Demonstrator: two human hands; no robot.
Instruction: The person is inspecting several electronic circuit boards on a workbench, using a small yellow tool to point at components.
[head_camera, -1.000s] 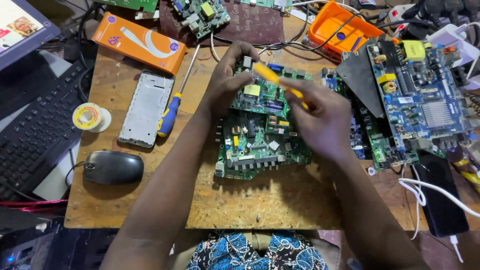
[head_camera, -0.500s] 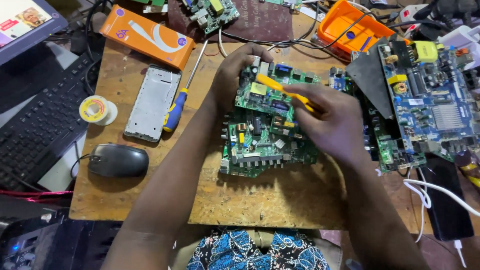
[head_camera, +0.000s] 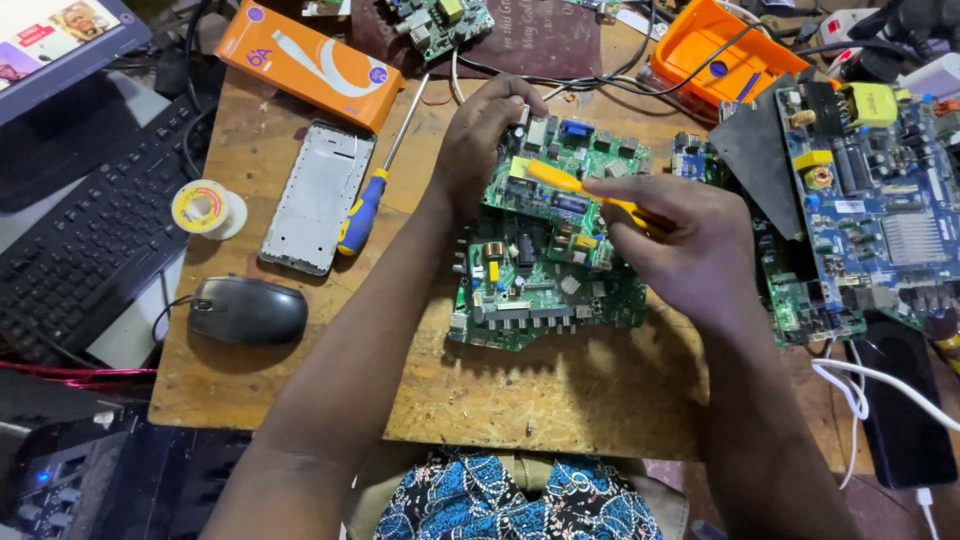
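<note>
A green circuit board (head_camera: 545, 270) lies in the middle of the wooden worktop (head_camera: 560, 390). My left hand (head_camera: 485, 140) grips the board's far left edge, fingers curled over it. My right hand (head_camera: 690, 250) is closed around a thin yellow tool (head_camera: 570, 185), whose tip rests over the upper part of the board near a yellow-labelled part. Both forearms reach in from the bottom of the head view.
Left of the board lie a blue-and-yellow screwdriver (head_camera: 362, 205), a grey phone frame (head_camera: 318, 195), a solder spool (head_camera: 205, 208), a black mouse (head_camera: 248, 310), an orange box (head_camera: 320, 62) and a keyboard (head_camera: 85, 235). More circuit boards (head_camera: 870, 200), an orange tray (head_camera: 735, 55) and cables crowd the right.
The view has shifted slightly, so everything sits lower in frame. My right hand has tilted the yellow tool a little flatter across the board. My left hand keeps its grip.
</note>
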